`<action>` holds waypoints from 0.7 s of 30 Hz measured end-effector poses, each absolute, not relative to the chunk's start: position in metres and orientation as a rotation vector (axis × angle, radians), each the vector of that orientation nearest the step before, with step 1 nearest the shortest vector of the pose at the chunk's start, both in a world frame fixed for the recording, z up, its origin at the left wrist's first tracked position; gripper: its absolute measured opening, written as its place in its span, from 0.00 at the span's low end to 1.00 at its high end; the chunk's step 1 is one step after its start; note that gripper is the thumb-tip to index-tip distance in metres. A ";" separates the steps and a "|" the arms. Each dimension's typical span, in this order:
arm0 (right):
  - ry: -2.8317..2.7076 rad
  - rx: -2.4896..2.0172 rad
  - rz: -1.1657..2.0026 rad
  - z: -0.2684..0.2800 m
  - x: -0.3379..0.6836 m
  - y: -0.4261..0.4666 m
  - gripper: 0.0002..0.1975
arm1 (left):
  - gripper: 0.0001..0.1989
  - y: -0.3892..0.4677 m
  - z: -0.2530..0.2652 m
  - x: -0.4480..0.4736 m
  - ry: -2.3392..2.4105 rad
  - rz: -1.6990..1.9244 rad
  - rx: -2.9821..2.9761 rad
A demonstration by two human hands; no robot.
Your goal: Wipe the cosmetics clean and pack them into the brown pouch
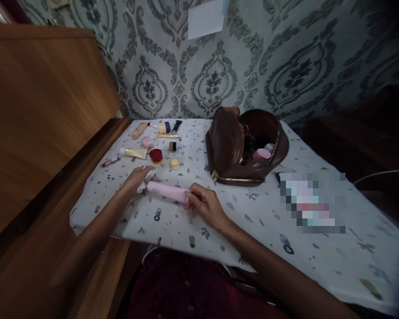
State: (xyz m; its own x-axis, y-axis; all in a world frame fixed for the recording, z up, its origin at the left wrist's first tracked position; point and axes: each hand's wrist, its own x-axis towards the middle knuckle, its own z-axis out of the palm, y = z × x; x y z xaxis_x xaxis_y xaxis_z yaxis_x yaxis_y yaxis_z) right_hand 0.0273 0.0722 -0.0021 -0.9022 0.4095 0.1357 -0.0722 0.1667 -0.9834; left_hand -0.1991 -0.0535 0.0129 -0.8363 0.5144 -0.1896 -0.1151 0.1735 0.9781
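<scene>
A pink squeeze tube (168, 191) lies level just above the table's front half. My right hand (206, 204) pinches its flat end between thumb and fingers. At the tube's other end, my left hand (137, 180) is closed around a crumpled white tissue (141, 188), which shows on both sides of the fingers. Whether the tissue touches the tube's tip cannot be made out. Beyond the hands stand a small pale-yellow jar (174, 164) and a dark red round jar (156, 155). A cream-coloured tube (134, 153) with a white cap lies nearest my left hand's far side.
A brown leather bag (226, 146) gapes open at the back right, pink and white items inside. Several more cosmetics, including a pink jar (147, 142) and a beige tube (139, 131), lie back left. A blurred-out flat object (307, 204) rests at right. Wooden furniture (46, 97) borders the left.
</scene>
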 end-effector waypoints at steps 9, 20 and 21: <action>-1.932 -0.336 1.932 0.003 0.026 0.075 0.21 | 0.10 -0.035 0.028 -0.183 1.493 1.946 0.075; -2.096 -0.399 1.650 0.004 0.029 0.073 0.13 | 0.23 -0.005 0.042 -0.151 1.265 2.182 -0.096; -2.136 -0.387 1.604 0.004 0.030 0.072 0.13 | 0.25 -0.004 0.042 -0.146 1.264 2.182 -0.105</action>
State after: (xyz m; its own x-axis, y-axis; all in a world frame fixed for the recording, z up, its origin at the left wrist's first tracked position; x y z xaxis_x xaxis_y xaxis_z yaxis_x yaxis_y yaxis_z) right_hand 0.0296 0.0722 0.0039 -0.8647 0.4702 0.1768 -0.0388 0.2885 -0.9567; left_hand -0.1460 -0.0038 0.0421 -0.8117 0.4634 -0.3555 -0.5389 -0.3597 0.7617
